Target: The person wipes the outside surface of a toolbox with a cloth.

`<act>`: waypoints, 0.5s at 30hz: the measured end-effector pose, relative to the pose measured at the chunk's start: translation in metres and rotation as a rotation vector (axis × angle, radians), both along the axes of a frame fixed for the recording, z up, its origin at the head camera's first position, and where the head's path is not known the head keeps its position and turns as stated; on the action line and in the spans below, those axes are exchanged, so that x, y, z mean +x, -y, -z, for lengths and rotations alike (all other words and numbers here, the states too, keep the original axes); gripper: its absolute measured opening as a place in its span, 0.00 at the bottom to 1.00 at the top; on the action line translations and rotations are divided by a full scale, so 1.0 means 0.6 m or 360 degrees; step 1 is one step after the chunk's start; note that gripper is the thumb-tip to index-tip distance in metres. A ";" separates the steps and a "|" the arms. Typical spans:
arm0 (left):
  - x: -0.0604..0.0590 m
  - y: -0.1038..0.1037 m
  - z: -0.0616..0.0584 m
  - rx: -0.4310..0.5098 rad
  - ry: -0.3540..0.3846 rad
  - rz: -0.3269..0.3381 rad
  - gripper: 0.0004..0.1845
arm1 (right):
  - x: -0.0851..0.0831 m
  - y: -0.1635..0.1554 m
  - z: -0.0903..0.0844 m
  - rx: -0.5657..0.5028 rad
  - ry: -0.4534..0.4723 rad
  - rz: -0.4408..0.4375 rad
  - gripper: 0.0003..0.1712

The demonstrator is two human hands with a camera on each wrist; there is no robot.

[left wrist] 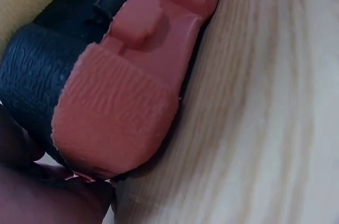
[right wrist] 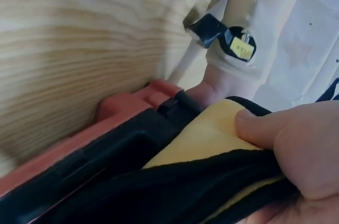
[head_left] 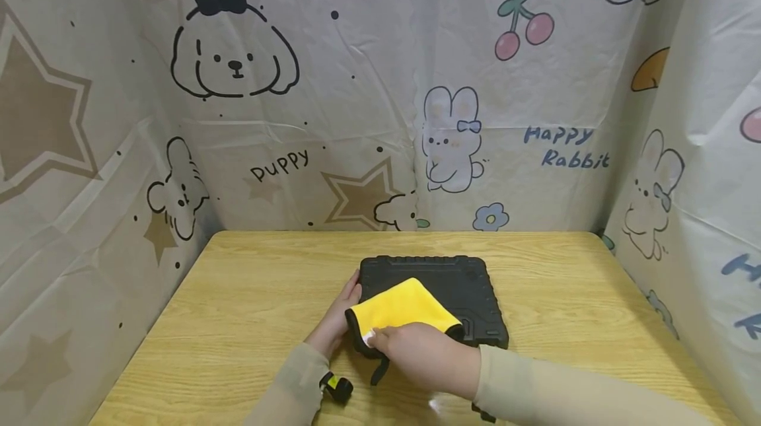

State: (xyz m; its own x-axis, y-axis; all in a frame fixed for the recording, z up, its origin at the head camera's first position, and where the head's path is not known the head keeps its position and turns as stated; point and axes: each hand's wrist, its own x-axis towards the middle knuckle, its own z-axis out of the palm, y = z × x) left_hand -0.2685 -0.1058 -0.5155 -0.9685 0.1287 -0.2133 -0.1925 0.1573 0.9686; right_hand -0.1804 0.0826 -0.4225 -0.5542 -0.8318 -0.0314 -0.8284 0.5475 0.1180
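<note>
Head view: a black, ribbed rubber tablet case point(head_left: 436, 294) lies flat near the middle of the pale wood-grain desk point(head_left: 238, 294). A folded yellow plush cloth point(head_left: 399, 306) with a dark edge rests on the case's near left corner. The right hand point(head_left: 425, 353) grasps the cloth's near edge, fingers curled over it. The left hand point(head_left: 339, 320) lies against the case's left edge, fingers alongside it; whether they curl under cannot be told here. A small black device with a yellow label point(head_left: 336, 386) sits at the left wrist. The backdrop sheet point(head_left: 380, 82) carries cartoon animals and the readable words "puppy" and "Happy Rabbit".

Left wrist view: the case point(left wrist: 32, 75) shows a tyre-like textured black corner with a salmon-red, ridged moulded part point(left wrist: 122, 102) beside it, resting on the desk point(left wrist: 265, 118). The left hand's fingers point(left wrist: 42, 192) touch the corner from below, apparently curled round it.

Right wrist view: the right hand's thumb point(right wrist: 265, 128) presses the soft yellow cloth point(right wrist: 206, 134) against its black edging, pinching it above the case point(right wrist: 106, 171). The label's print is unreadable.
</note>
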 end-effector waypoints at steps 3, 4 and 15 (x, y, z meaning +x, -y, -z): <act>0.000 0.000 0.001 0.0027 0.0018 0.0003 0.32 | -0.009 0.000 -0.003 -0.0045 0.0073 0.0049 0.23; 0.000 0.000 0.001 0.0035 0.0032 0.0001 0.32 | -0.013 0.000 -0.003 -0.0057 0.0086 0.0068 0.23; -0.004 -0.003 -0.001 -0.0028 0.0041 -0.0037 0.30 | -0.087 0.001 0.014 -0.0143 0.0068 0.0243 0.20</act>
